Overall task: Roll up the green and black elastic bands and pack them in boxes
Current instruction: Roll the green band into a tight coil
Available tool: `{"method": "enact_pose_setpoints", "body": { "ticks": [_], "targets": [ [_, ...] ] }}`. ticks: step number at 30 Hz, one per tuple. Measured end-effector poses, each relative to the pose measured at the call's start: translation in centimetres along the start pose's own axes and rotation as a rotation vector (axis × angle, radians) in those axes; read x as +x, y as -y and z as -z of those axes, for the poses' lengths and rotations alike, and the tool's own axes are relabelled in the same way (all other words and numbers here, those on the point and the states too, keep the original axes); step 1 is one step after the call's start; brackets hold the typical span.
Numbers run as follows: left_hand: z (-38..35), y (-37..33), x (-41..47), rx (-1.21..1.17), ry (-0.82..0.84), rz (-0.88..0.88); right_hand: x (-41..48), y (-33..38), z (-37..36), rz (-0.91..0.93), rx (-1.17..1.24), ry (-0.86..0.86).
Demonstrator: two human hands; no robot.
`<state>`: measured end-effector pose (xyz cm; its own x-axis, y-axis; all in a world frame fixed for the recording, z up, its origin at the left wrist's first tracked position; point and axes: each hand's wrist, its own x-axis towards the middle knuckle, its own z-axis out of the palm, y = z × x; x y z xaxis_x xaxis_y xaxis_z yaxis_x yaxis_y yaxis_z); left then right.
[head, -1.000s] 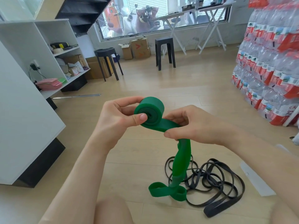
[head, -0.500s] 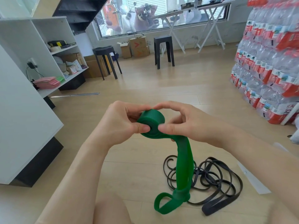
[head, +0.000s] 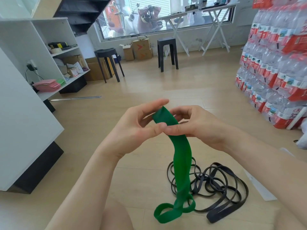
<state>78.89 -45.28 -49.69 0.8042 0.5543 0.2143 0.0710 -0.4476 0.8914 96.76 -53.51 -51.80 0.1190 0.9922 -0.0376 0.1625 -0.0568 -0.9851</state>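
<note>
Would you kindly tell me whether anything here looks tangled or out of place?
The black bands lie in a tangled heap on the floor, and the green band twists above its trailing loops.

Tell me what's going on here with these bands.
A person pinches the top of the green band between the left hand and right hand, apparently rolling it. The rest hangs down, its loose end looped on the floor. The black band lies in a loose tangle on the floor beside it, untouched.
</note>
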Motion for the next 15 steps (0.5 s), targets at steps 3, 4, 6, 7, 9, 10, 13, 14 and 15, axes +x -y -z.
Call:
{"method": "enact_pose_setpoints", "body": {
  "ticks": [3,4,6,7,9,10,13,14,15],
  "targets": [
    [-0.5,0.1,0.4,0.111,-0.059,0.055,0.0,0.1,-0.4,0.074,-0.092,-0.096],
    [-0.7,0.1,0.6,0.173,-0.069,0.051,-0.1,0.2,-0.5,0.097,-0.123,-0.117],
    [-0.9,0.4,0.7,0.223,-0.068,0.044,-0.1,0.2,-0.7,0.153,-0.223,-0.161],
    [-0.8,0.4,0.7,0.233,-0.056,0.038,0.0,0.1,-0.7,0.183,-0.287,-0.177],
    [-0.7,0.3,0.7,0.253,-0.039,0.024,0.0,0.1,-0.8,0.229,-0.379,-0.183],
    [-0.7,0.3,0.7,0.248,-0.046,0.015,0.1,0.0,-0.8,0.236,-0.393,-0.174],
    [-0.6,0.2,0.4,0.196,-0.102,-0.013,0.0,0.1,-0.1,0.173,-0.317,-0.061],
    [-0.5,0.2,0.3,0.172,-0.108,-0.015,-0.1,0.2,0.4,0.122,-0.227,0.015],
    [-0.3,0.3,0.3,0.14,-0.1,-0.018,-0.3,0.3,1.1,0.068,-0.104,0.095]
  ]
}}
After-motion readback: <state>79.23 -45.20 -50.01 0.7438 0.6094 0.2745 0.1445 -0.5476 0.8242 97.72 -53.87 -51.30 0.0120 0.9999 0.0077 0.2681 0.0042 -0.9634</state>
